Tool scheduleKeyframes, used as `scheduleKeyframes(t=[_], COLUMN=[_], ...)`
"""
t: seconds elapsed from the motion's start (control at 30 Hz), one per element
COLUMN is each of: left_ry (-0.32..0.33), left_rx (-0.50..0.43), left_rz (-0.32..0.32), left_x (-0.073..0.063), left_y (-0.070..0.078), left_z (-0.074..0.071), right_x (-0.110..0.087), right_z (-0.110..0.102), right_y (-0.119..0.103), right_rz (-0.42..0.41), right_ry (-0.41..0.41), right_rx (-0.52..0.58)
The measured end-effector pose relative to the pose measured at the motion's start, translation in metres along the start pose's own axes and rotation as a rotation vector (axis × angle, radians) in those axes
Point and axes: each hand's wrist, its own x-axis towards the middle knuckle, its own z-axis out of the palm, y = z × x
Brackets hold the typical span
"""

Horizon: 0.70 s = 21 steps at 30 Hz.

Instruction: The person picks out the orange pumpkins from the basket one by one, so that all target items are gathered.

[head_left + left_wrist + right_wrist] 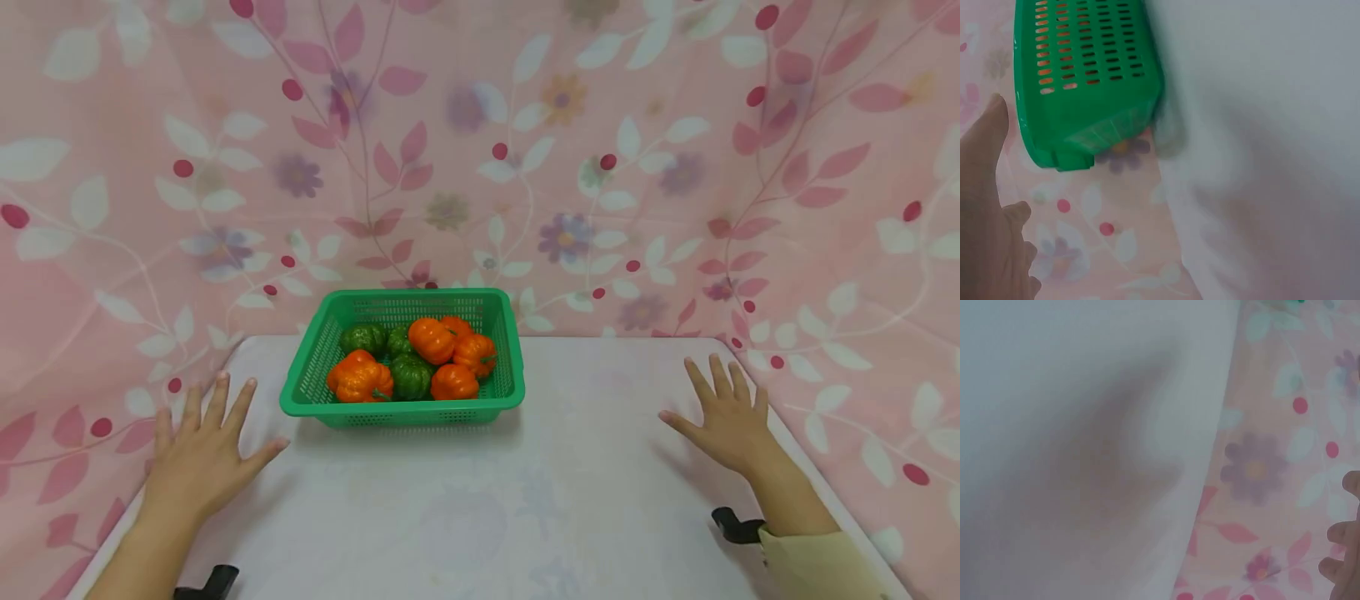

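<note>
Both left hand (197, 467) and right hand (729, 427) splayed wide, totally empty. Green basket (405, 409) of mini pumpkins (432, 341) runs sideways just left of center, up-right of the closer left hand.

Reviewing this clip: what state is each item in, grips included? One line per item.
Green basket: upright, uncovered, holding pumpkins.
Orange pumpkins: inside the basket, some piled against others.
Green pumpkins: inside the basket, among the orange ones.
Left grip: open, fingers spread, holding nothing.
Right grip: open, fingers spread, holding nothing.
White table: supporting the basket.
Floral cloth: hanging behind the table.
</note>
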Motion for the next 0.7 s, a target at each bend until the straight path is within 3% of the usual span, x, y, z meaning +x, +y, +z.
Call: scheduleKeyframes(t=[0.37, 0.7], left_ry=[0.077, 0.1], left_rx=[-0.098, -0.182], left_rz=[0.092, 0.119], left_x=[0.019, 0.038], left_y=[0.023, 0.029], left_z=[0.006, 0.008], right_x=[0.017, 0.034], right_z=[0.009, 0.015], right_y=[-0.034, -0.073], right_rz=[-0.099, -0.207], right_ry=[0.094, 0.139], right_rx=[0.071, 0.167])
